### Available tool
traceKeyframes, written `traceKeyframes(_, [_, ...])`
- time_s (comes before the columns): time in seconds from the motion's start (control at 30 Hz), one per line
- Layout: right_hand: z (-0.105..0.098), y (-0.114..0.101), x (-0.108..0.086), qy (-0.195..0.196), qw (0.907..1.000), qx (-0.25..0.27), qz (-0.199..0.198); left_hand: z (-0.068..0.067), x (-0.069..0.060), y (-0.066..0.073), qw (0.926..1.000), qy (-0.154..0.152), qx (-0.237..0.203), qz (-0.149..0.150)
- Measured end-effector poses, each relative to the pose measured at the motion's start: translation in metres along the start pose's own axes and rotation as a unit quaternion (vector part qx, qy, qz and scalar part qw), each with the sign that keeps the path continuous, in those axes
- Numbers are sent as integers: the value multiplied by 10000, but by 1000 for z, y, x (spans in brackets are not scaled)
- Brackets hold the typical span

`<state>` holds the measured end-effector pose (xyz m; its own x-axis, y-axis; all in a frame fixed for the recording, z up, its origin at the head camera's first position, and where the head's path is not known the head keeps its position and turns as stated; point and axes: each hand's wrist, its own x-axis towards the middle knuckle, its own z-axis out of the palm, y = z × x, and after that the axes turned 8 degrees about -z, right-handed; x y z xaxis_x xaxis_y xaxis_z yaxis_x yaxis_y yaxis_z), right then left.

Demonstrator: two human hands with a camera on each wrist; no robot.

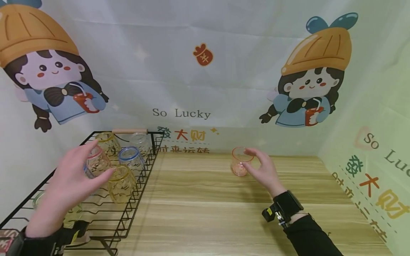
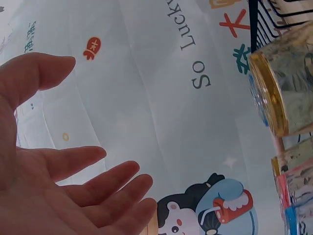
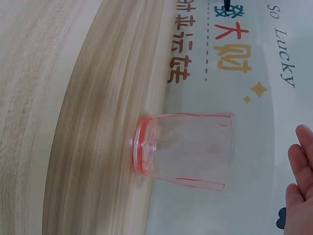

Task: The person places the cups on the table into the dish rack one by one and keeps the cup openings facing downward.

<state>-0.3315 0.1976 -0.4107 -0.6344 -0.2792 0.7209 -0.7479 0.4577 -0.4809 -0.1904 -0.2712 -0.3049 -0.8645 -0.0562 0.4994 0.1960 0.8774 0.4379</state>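
A clear glass with a red rim point(image 1: 240, 168) stands upright on the wooden table. My right hand point(image 1: 265, 174) is just to its right, thumb and fingers spread beside it. In the right wrist view, a gap separates the fingertips point(image 3: 302, 164) from the glass. Over the black wire rack point(image 1: 105, 237) at the left hovers my left hand point(image 1: 67, 181), empty, its fingers extended. Near it on the rack are a yellow glass point(image 1: 121, 186), a red-tinted glass point(image 1: 98, 161) and a blue-rimmed glass point(image 1: 132, 158). The left hand partly hides the glasses behind it.
Farther back on the rack are another yellow glass point(image 1: 109, 142) and a clear glass point(image 1: 140, 142). A greenish glass point(image 1: 74, 215) sits near the rack's front, partly covered by my left arm. Printed cloth point(image 1: 237, 81) hangs behind and beside the table point(image 1: 192, 213).
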Motion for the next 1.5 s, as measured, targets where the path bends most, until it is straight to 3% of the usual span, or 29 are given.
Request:
traceKeyframes(0.23, [1,0,0,-15,10000,-9,24,4,4,10,9999,-56,-83,-79])
traceKeyframes(0.63, [4,3,-1,62,9999,-19,-110,11,10,25,9995,29,-315,75])
traceKeyframes(1.07, [7,5,2,-58,9992,-404,-13,19,11,48,9983,-66,-582,-30])
traceKeyframes(1.5, [11,13,3,-350,9951,-920,-45,44,10,65,9955,54,-864,382])
